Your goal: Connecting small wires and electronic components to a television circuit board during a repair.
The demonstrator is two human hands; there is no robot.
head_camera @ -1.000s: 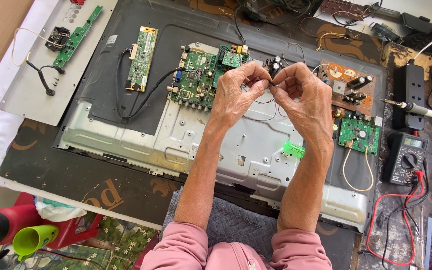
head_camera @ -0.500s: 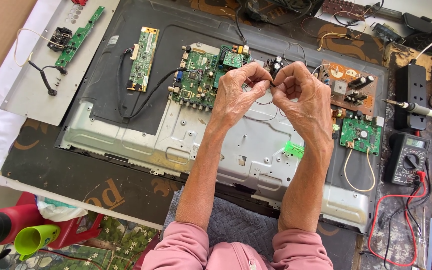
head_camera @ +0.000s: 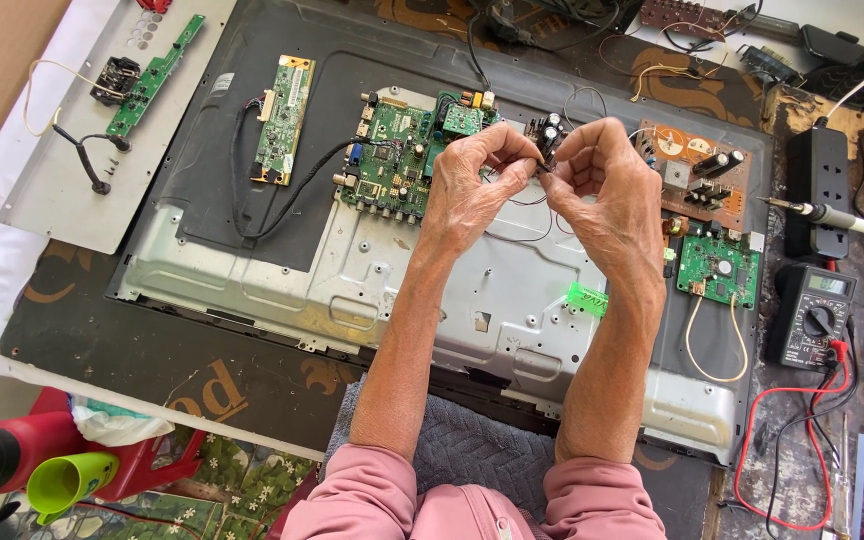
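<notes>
Both my hands meet above the middle of an opened flat-screen chassis (head_camera: 282, 280). My left hand (head_camera: 472, 185) and my right hand (head_camera: 602, 190) each pinch the ends of a thin dark wire (head_camera: 537, 172), fingertips almost touching. The wire loops down over the metal back plate below my hands. A green main circuit board (head_camera: 397, 160) lies just left of my left hand. A brown power board (head_camera: 697, 170) with capacitors sits to the right of my right hand. A small component behind my fingers is partly hidden.
A narrow green board (head_camera: 282, 120) is cabled to the main board. A small green board (head_camera: 717, 270) and a bright green tag (head_camera: 585, 298) lie right. A soldering iron (head_camera: 832, 217), power strip (head_camera: 817, 180), multimeter (head_camera: 814, 315) with red leads sit at the right edge. A grey plate (head_camera: 82, 190) lies left.
My hands have stayed together at the same spot, with only small finger movements on the wire. Nothing else has moved.
</notes>
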